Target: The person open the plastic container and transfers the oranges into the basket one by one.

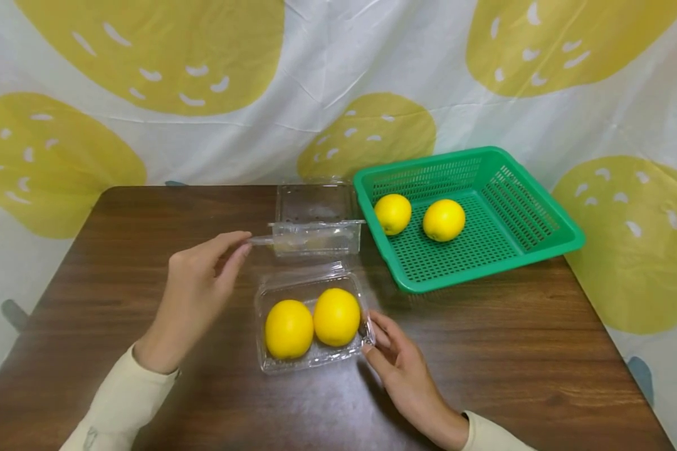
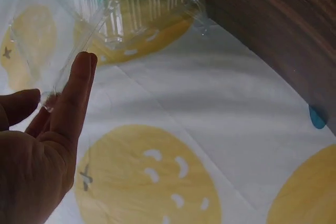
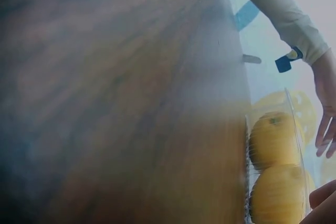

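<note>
Left hand [image 1: 194,294] pinches the raised clear lid [image 1: 301,238], and right hand [image 1: 403,369], apart from it, grips the near clear box [image 1: 316,364] by its right end (two yellow fruits [image 1: 289,329] lie inside).

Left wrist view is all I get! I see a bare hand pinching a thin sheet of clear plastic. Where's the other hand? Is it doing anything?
Observer: Yes. The right hand holds the right end of an open, clear rectangular plastic box.
Operator: Ooh, is anything inside it?
Observer: Two round yellow fruits, side by side.
Operator: Are there any more of those that I can't see?
Observer: Yep, two more yellow fruits are in a green plastic basket with slotted sides.
</note>
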A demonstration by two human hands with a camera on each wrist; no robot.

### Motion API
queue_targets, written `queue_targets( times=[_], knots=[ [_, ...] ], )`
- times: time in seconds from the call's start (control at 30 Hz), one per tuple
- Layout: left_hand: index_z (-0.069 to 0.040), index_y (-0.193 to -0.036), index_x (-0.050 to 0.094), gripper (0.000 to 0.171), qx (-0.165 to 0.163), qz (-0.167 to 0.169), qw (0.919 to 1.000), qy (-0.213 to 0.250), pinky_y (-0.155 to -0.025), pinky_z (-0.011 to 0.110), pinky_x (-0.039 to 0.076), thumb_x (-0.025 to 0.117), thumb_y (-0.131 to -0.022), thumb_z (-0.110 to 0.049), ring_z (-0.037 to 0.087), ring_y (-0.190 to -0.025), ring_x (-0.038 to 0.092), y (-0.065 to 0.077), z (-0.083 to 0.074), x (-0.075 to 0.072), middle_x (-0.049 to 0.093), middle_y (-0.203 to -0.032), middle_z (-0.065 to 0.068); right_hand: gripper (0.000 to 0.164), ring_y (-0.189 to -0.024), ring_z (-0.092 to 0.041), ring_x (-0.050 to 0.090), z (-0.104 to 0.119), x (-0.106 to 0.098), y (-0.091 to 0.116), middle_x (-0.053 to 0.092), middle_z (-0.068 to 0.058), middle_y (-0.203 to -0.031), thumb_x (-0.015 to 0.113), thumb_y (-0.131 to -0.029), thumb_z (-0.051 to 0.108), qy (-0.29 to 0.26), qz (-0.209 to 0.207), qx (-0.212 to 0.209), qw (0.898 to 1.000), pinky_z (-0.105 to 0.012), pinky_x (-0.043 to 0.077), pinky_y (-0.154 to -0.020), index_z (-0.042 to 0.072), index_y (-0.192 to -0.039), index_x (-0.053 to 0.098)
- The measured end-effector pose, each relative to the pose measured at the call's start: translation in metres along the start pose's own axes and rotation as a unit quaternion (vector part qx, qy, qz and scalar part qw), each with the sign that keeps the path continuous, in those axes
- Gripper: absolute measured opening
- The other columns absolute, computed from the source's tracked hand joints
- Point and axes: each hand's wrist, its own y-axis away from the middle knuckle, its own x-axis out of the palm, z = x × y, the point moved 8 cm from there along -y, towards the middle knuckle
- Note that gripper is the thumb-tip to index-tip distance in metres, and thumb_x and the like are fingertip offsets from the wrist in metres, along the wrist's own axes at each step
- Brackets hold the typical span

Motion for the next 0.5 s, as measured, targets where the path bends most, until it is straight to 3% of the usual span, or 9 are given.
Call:
queue_targets(
  times=[0.13, 0.33, 0.5],
  knots=[
    [0.004, -0.126, 0.079, 0.028, -0.029, -0.012, 0.9995, 0.004, -0.074, 0.0, 0.042, 0.08, -0.099, 0.002, 0.023, -0.071, 0.072, -0.004, 0.01, 0.001, 0.083, -0.11, 0.018, 0.058, -0.147, -0.038, 0.057, -0.001, 0.001, 0.001, 0.057, -0.022, -0.158, 0.067, -0.106, 0.0, -0.003, 0.005, 0.001, 1.0, -0.044, 0.046, -0.122, -0.002, -0.161, 0.049],
    [0.005, -0.135, 0.075, 0.035, -0.058, -0.02, 0.998, 0.012, -0.079, -0.005, 0.042, 0.076, -0.099, 0.007, 0.028, -0.078, 0.077, -0.004, 0.02, 0.004, 0.083, -0.109, 0.019, 0.057, -0.147, -0.038, 0.057, -0.001, 0.003, 0.002, 0.056, -0.022, -0.159, 0.067, -0.106, 0.0, -0.016, 0.016, 0.006, 1.0, -0.04, 0.047, -0.121, -0.001, -0.16, 0.05],
    [0.006, -0.131, 0.076, 0.031, -0.074, -0.028, 0.9967, 0.02, -0.081, -0.006, 0.042, 0.075, -0.1, 0.008, 0.03, -0.078, 0.079, -0.005, 0.027, 0.006, 0.082, -0.105, 0.02, 0.057, -0.146, -0.038, 0.058, -0.001, 0.003, 0.002, 0.057, -0.022, -0.158, 0.067, -0.106, -0.001, -0.018, 0.016, 0.004, 1.0, -0.035, 0.049, -0.119, -0.001, -0.16, 0.051]
  ],
)
